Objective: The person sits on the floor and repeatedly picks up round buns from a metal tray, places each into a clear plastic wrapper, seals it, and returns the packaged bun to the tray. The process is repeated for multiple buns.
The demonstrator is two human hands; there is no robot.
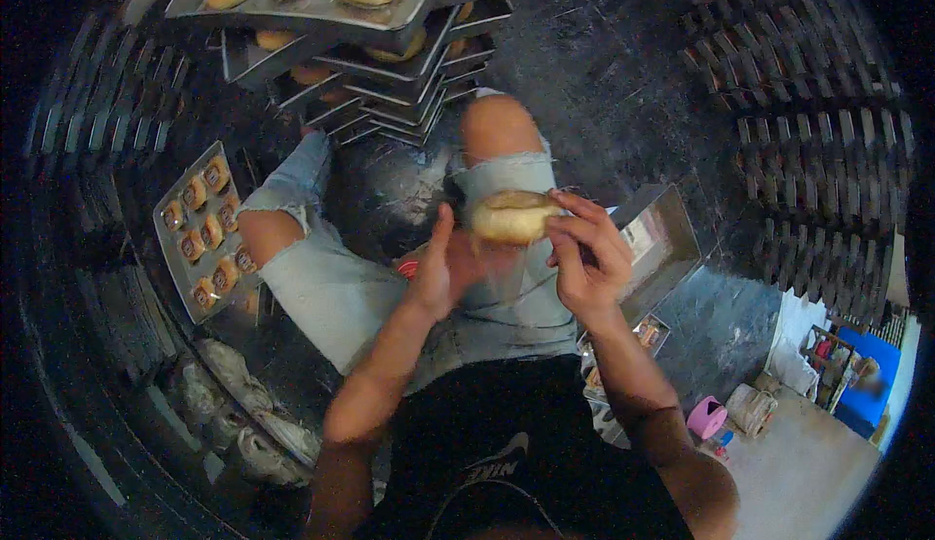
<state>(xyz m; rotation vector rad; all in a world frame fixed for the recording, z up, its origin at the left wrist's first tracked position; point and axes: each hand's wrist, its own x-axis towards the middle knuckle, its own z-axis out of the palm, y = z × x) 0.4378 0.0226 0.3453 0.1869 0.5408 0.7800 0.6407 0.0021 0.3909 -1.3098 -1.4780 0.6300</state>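
Note:
My right hand pinches a pale golden bread bun by its right end, above my lap. The bun's upper side looks darker, and I cannot make out whether a clear wrapper is around it. My left hand is to the left of and below the bun, thumb raised and fingers stretched toward the right, smeared by motion. No object shows in it. A small red thing peeks out beside my left wrist, mostly hidden.
Ahead on the left stands a crosswise stack of metal trays bearing buns. Another tray with rows of labelled buns lies left of my knee. A metal box is at my right, with a container of packets nearer me. Dark racks line both sides.

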